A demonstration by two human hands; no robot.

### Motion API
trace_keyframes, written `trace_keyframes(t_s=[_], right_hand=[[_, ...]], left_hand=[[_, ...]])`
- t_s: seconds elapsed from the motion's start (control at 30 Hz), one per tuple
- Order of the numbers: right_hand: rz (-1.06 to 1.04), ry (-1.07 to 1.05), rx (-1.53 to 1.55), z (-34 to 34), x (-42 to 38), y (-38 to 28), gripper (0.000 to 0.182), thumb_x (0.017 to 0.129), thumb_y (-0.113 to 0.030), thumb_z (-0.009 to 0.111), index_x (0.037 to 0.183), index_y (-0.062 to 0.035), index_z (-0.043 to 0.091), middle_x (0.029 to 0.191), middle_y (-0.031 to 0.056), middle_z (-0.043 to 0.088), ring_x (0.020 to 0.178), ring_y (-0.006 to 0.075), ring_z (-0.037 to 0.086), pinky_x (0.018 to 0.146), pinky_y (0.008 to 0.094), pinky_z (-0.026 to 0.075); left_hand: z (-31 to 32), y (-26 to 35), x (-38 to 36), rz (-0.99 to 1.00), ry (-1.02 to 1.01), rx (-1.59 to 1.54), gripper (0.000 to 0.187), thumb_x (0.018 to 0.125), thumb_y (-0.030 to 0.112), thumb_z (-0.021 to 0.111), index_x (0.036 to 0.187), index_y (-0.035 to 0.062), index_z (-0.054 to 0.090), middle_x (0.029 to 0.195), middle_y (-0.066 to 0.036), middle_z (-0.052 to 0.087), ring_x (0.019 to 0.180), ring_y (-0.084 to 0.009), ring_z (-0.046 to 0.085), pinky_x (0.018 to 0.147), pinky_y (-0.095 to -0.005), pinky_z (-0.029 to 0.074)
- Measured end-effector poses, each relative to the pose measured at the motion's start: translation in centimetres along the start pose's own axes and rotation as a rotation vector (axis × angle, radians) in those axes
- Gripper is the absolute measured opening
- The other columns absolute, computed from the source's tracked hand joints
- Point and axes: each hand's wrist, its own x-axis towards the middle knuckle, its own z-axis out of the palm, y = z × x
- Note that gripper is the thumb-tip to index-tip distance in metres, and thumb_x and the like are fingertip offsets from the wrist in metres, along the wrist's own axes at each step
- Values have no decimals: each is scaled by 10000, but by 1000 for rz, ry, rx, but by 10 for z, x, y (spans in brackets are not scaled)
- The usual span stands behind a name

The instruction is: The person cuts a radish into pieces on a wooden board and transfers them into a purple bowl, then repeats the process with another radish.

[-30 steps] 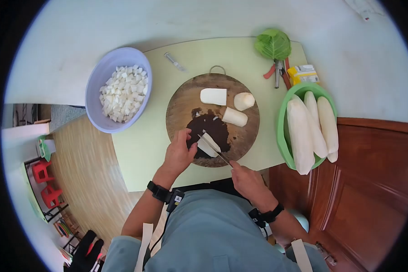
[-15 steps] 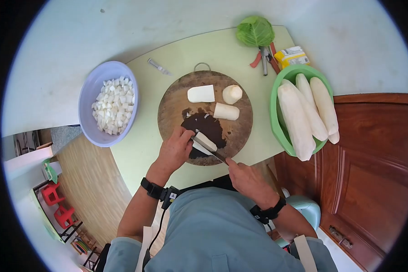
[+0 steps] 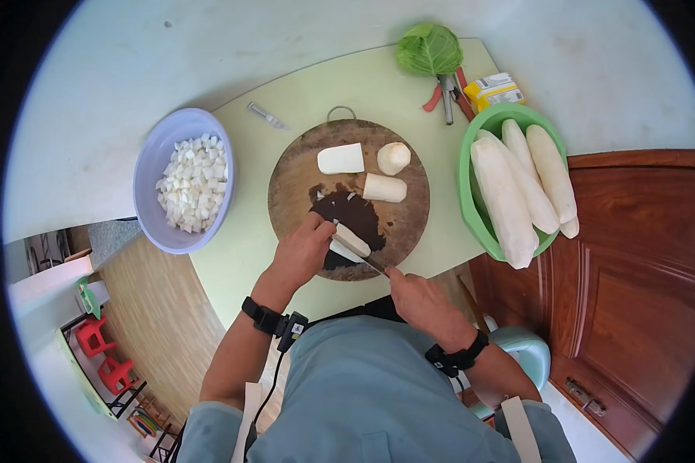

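Observation:
My left hand (image 3: 303, 248) has its fingers bent onto the near end of a peeled white radish piece (image 3: 353, 238) on the round wooden cutting board (image 3: 293, 181). In my right hand (image 3: 428, 305) is the handle of a kitchen knife (image 3: 374, 265). Its blade lies along the piece, between it and another white slice (image 3: 344, 252) closer to me. Just beyond are a flat-faced radish half (image 3: 340, 159), an upright chunk (image 3: 394, 158) and a chunk on its side (image 3: 384, 187). A dark wet patch (image 3: 355, 212) covers part of the board.
A lavender basin (image 3: 144, 166) of white cubes stands left. At right, a green basin (image 3: 466, 181) holds several peeled radishes. A peeler-like tool (image 3: 267, 116), a cabbage (image 3: 430, 49), red-handled tools (image 3: 448, 99) and a yellow packet (image 3: 493, 91) lie toward the back.
The view has shifted slightly. Both hands stay in nearly the same place on the radish piece and knife, with the blade tilted a little differently.

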Motion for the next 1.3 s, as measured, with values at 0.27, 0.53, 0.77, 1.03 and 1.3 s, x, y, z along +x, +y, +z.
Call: trace_keyframes(t_s=[0.27, 0.53, 0.77, 1.03, 1.3], right_hand=[[6, 19, -19, -3, -3, -4, 258, 969, -123, 469, 1198, -13, 515, 801, 237, 646, 738, 454, 656, 671, 560, 518], [-25, 54, -14, -5, -6, -7, 217, 963, -125, 480, 1152, -23, 509, 792, 235, 641, 738, 449, 654, 656, 558, 511], [-40, 56, -9, 3, -5, -1, 209, 962, -121, 472, 1142, -19, 501, 787, 238, 637, 742, 453, 654, 655, 563, 509], [-16, 41, -32, 1, -7, -2, 182, 963, -119, 466, 1112, -20, 497, 790, 232, 647, 736, 449, 661, 658, 556, 523], [47, -25, -34, -11, -6, -11, 176, 940, -108, 500, 1085, -8, 503, 830, 245, 673, 785, 444, 679, 683, 549, 534]], left_hand=[[2, -2, 1, 36, 9, 41, 162, 856, 21, 659, 1000, 85, 621, 1015, -98, 602, 898, -365, 649, 747, -460, 549], [4, -4, -2, 25, 35, 52, 159, 858, 23, 659, 997, 90, 624, 989, -101, 604, 878, -365, 652, 729, -466, 548], [7, -6, -7, 5, 47, 34, 154, 870, 27, 650, 1006, 94, 625, 1001, -102, 601, 891, -363, 651, 732, -466, 549], [6, -2, -5, 2, 43, 28, 145, 874, 31, 644, 1003, 93, 619, 1005, -100, 597, 889, -360, 651, 730, -465, 548], [3, 3, -3, 55, 12, 128, 126, 874, 30, 596, 982, 97, 598, 950, -95, 576, 819, -340, 650, 701, -448, 544]])
